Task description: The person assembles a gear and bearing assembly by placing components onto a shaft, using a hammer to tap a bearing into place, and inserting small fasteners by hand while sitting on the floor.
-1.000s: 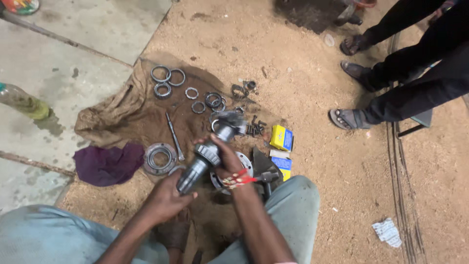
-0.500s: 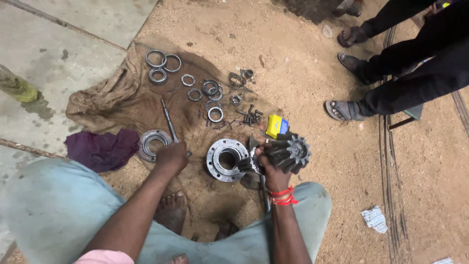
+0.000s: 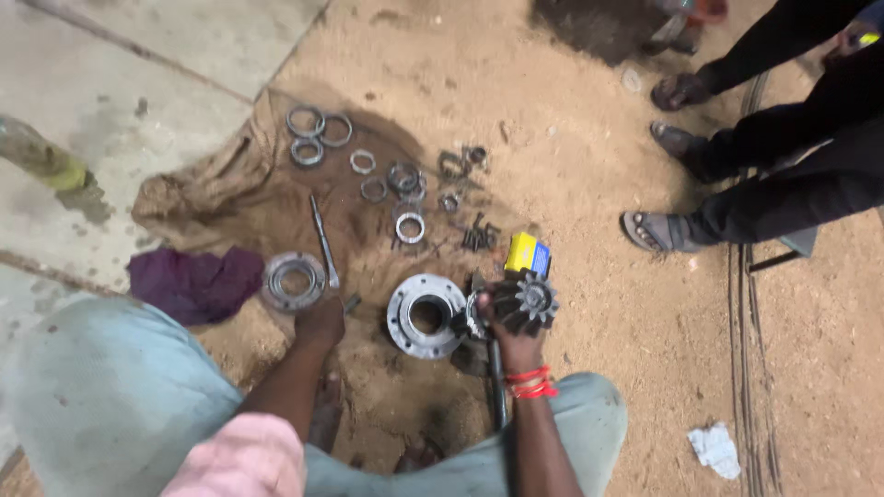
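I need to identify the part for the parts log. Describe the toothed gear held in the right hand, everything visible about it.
The gear is a dark, greasy-looking metal pinion with a ring of pointed teeth around a lighter grey hub, its toothed face turned up and to the right. Any shaft below it is hidden by the grip. The right hand wraps around its lower side and holds it above the sandy ground. It sits just right of the round flanged housing and just below the yellow and blue box; whether it touches either cannot be told.

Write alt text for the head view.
A seated person's right hand grips a dark pinion gear over sandy ground, beside a round metal flange. The left hand rests near a bearing ring.
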